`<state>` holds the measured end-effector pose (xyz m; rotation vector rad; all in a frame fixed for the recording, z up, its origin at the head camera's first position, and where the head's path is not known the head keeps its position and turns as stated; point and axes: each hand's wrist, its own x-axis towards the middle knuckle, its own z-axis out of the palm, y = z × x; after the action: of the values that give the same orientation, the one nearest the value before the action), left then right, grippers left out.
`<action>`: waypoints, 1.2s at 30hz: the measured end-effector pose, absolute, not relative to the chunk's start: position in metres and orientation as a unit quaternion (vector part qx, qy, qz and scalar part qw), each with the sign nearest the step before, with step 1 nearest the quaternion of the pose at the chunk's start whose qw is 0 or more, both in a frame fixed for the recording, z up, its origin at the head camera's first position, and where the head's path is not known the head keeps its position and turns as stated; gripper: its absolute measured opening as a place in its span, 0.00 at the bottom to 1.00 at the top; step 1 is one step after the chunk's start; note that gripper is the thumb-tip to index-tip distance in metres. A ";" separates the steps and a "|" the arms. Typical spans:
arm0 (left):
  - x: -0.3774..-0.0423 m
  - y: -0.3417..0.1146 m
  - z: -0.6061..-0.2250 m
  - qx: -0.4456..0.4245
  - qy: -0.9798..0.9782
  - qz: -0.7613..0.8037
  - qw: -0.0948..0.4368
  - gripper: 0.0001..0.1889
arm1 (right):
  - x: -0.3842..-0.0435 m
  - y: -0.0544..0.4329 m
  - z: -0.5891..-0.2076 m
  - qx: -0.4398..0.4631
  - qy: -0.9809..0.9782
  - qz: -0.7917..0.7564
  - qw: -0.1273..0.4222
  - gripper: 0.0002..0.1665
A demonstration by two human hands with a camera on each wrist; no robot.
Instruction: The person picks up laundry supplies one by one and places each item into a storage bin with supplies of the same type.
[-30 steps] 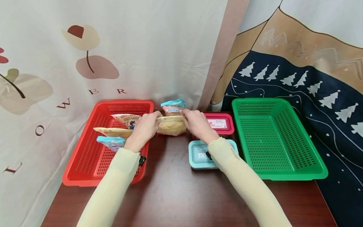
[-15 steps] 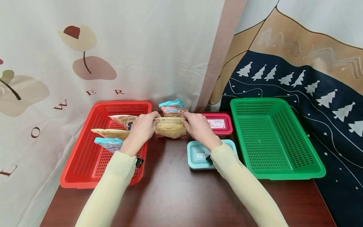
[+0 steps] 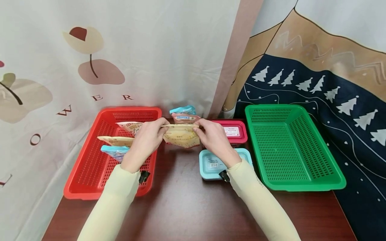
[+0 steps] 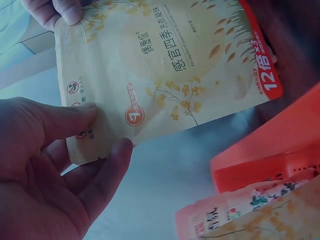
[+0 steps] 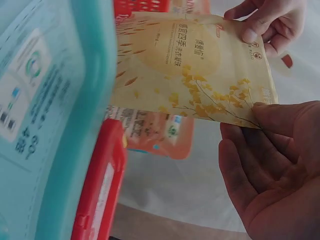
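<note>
A yellow laundry pod pouch point(image 3: 182, 137) hangs upright between both hands in the head view, its top edge stretched straight. My left hand point(image 3: 146, 137) pinches the top left corner between thumb and fingers. At the opposite corner my right hand point(image 3: 215, 139) pinches the same edge. Printed leaves and a red bottom band show on the pouch point(image 4: 165, 70) in the left wrist view. Just behind it stand a pink pouch point(image 3: 184, 117) and a light blue pouch point(image 3: 182, 109).
To the left is a red basket point(image 3: 81, 180) with several pouches standing in it, partly behind my left hand. A pink-lidded box point(image 3: 236, 130) and a light blue box point(image 3: 208, 167) sit on the right of the table point(image 3: 187, 207), beside a green basket point(image 3: 284, 152).
The held pouch and both wrists have come slightly nearer to me, and more of the pouch's front shows. Both hands keep their pinch on its top corners.
</note>
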<state>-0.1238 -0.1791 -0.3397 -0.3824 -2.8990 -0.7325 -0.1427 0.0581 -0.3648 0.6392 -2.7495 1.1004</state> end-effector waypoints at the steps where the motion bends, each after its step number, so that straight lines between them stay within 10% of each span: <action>1: -0.122 -0.179 -0.338 -0.129 -0.959 -0.244 0.066 0.07 | -0.141 0.059 -0.364 0.208 -0.904 0.369 0.056 0.10; 36: -0.070 -0.211 -0.283 -0.202 -0.937 -0.255 0.130 0.09 | -0.093 0.051 -0.326 0.275 -0.843 0.447 0.117 0.06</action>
<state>-0.0700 -0.2113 -0.2827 -0.5883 -2.7221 -0.7399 -0.0929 0.0507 -0.3259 0.8038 -2.4684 1.3095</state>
